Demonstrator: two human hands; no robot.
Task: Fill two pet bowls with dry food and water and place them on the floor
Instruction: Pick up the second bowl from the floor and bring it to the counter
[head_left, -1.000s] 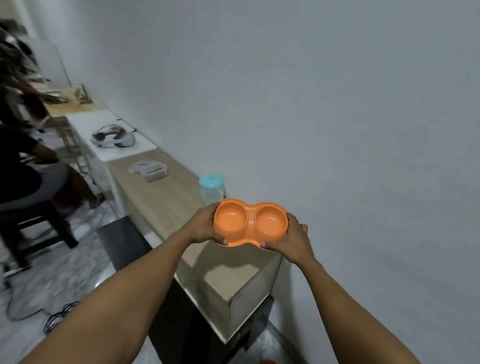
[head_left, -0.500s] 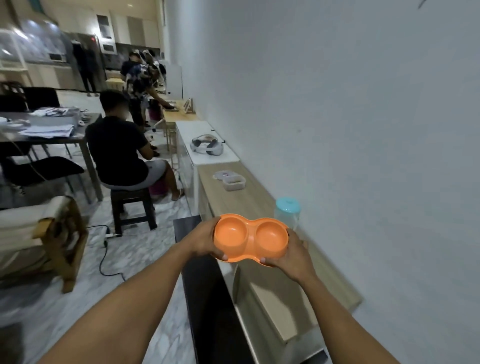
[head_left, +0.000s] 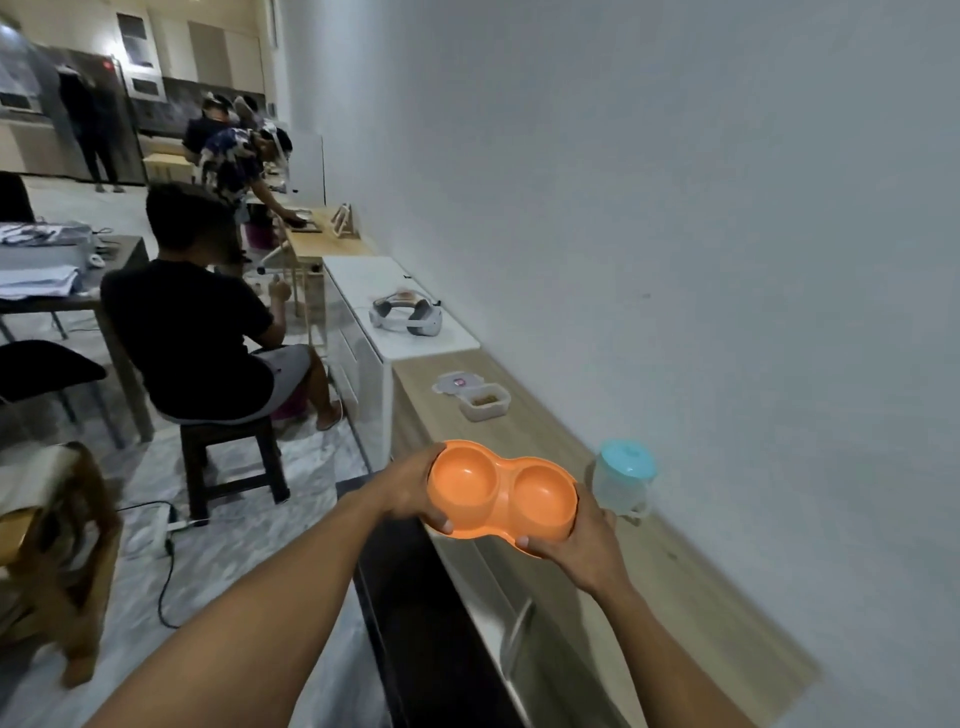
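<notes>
I hold the orange double bowl (head_left: 501, 493) in the air over the front edge of the wooden worktop (head_left: 685, 597). Both wells are empty and near level, with the left grip (head_left: 410, 491) curled round its left end and the right grip (head_left: 576, 540) clamped on its right end, thumbs on the near rim; I judge the two-ended hold keeps it flat for filling. At 3 o'clock of the bowl the blue-lidded jug (head_left: 623, 478) stands near the wall, and at 12 o'clock the open tub of dry food (head_left: 485, 401) sits with its lid (head_left: 457, 383) touching it, so I reckon the bowl should be set down near them.
</notes>
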